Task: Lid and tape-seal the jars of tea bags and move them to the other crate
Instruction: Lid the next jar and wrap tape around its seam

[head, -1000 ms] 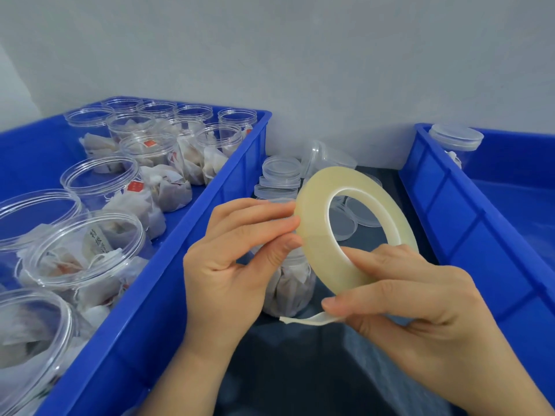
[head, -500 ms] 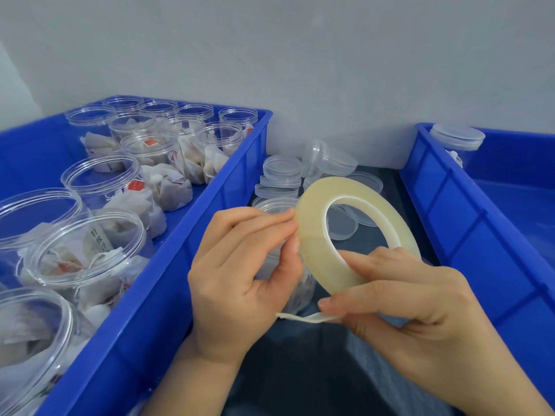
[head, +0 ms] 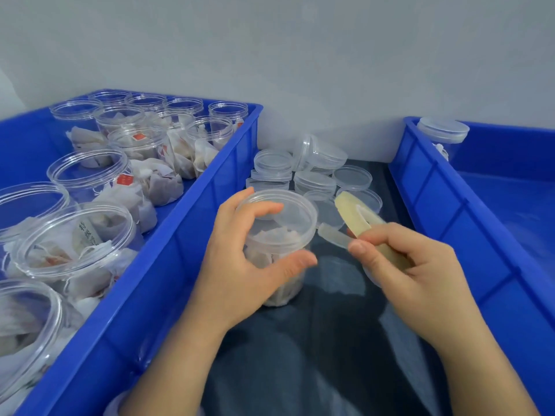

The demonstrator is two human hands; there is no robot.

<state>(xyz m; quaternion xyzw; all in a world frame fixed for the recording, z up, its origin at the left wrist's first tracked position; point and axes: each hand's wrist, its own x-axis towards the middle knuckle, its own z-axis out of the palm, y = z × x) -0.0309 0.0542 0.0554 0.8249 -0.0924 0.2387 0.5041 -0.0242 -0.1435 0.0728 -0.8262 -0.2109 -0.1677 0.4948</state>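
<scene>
A clear lidded jar of tea bags [head: 280, 235] stands on the dark surface between two blue crates. My left hand [head: 237, 265] grips it, fingers over the lid's rim and thumb on its side. My right hand [head: 411, 271] holds a pale yellow tape roll [head: 357, 220], now seen edge-on, just right of the jar. A short free end of tape [head: 332, 235] sticks out from the roll toward the jar, pinched under my thumb. The left crate [head: 192, 250] holds several open jars of tea bags [head: 90, 235]. In the right crate [head: 450, 205] stands one lidded jar [head: 443, 133].
A pile of loose clear lids [head: 312, 175] lies on the dark surface behind the jar, against the grey wall. The crates' walls hem in the narrow gap on both sides. Part of another lid shows at the bottom edge near my left forearm.
My left hand let go of the tape roll and took hold of the lidded jar. My right hand turned the roll edge-on and lowered it beside the jar, tape end pulled out.
</scene>
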